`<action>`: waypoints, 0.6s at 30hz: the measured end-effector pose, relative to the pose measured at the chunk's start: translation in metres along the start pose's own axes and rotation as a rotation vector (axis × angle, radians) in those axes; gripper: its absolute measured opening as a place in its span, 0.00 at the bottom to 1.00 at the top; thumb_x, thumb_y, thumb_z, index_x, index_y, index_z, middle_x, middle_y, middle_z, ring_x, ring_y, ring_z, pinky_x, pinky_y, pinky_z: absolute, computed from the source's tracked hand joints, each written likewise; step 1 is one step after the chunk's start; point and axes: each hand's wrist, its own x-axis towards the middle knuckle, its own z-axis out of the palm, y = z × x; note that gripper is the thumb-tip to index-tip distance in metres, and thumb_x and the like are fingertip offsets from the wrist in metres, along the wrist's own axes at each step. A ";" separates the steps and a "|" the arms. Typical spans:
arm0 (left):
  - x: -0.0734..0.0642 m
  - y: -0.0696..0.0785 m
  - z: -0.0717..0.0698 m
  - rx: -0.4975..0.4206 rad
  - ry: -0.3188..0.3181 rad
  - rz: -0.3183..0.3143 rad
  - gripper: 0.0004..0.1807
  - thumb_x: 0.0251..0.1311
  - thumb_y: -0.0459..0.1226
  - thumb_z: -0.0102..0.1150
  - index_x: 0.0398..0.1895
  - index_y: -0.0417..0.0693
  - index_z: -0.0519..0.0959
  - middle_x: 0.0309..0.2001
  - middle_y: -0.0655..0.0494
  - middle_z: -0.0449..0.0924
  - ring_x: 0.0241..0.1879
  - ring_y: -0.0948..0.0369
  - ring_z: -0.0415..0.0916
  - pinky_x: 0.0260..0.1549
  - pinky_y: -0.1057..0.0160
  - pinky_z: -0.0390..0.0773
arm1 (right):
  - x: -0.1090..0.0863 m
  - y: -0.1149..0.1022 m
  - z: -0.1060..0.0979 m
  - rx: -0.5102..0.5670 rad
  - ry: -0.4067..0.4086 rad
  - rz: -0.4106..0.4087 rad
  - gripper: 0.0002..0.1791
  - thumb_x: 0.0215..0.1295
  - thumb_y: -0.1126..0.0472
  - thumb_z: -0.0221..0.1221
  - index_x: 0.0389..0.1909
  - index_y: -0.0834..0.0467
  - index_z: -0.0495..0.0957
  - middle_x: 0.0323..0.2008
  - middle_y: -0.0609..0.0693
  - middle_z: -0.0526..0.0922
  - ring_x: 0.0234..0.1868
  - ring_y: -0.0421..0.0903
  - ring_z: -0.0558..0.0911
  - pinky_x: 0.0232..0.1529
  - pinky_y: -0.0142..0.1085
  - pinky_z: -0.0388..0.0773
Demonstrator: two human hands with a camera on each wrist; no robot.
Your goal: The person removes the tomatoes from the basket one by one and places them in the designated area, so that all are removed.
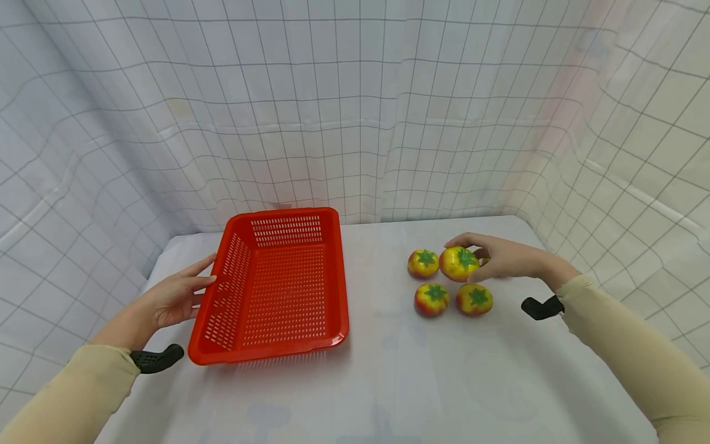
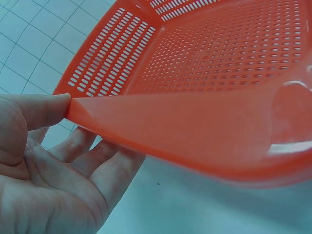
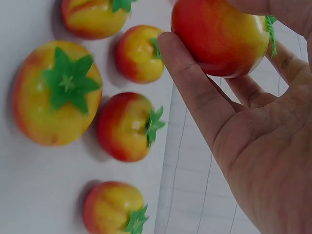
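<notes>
My left hand (image 1: 174, 301) is at the left side of a red plastic basket (image 1: 341, 277). In the left wrist view the thumb lies on the basket's rim (image 2: 170, 122) with the other fingers beneath it, pinching the edge. My right hand (image 1: 509, 256) holds a yellow-and-red tomato (image 1: 457, 265) with a green star-shaped top, thumb and fingers around its sides. Below and beside it on the table lie more such tomatoes, one at the left (image 1: 423, 264) and two in front. Another, largely hidden behind the right hand, shows in the right wrist view among several tomatoes (image 3: 127, 127).
A white table (image 1: 388, 376) carries everything. White curtains with a dark grid (image 1: 355, 123) hang behind it and at both sides. Inside the basket only its slotted floor and walls are seen. A black strap device (image 1: 158, 359) sits on each wrist.
</notes>
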 end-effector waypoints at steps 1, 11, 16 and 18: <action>0.000 0.000 0.000 -0.001 -0.001 0.000 0.42 0.80 0.40 0.48 0.83 0.68 0.33 0.54 0.59 0.80 0.49 0.55 0.82 0.49 0.50 0.84 | -0.004 0.003 -0.001 0.005 0.008 0.010 0.36 0.62 0.59 0.69 0.68 0.36 0.69 0.69 0.44 0.68 0.67 0.60 0.72 0.64 0.53 0.72; -0.001 0.001 0.002 0.003 -0.003 0.003 0.42 0.80 0.40 0.48 0.83 0.69 0.33 0.54 0.58 0.80 0.49 0.55 0.81 0.48 0.51 0.84 | -0.039 0.029 -0.010 0.003 0.103 0.058 0.34 0.63 0.53 0.70 0.69 0.36 0.69 0.69 0.42 0.69 0.68 0.54 0.68 0.65 0.55 0.67; 0.000 0.000 0.001 -0.004 -0.002 0.001 0.42 0.80 0.40 0.48 0.83 0.69 0.34 0.54 0.59 0.80 0.49 0.55 0.82 0.48 0.50 0.84 | -0.053 0.040 -0.011 0.037 0.130 0.088 0.34 0.65 0.52 0.69 0.70 0.38 0.67 0.71 0.48 0.65 0.70 0.64 0.66 0.61 0.54 0.71; 0.000 0.000 0.001 -0.009 -0.001 0.000 0.42 0.80 0.40 0.48 0.83 0.69 0.34 0.54 0.59 0.80 0.49 0.55 0.82 0.48 0.50 0.84 | -0.057 0.045 -0.011 0.040 0.137 0.100 0.35 0.65 0.52 0.68 0.71 0.38 0.66 0.72 0.51 0.63 0.70 0.66 0.66 0.60 0.54 0.71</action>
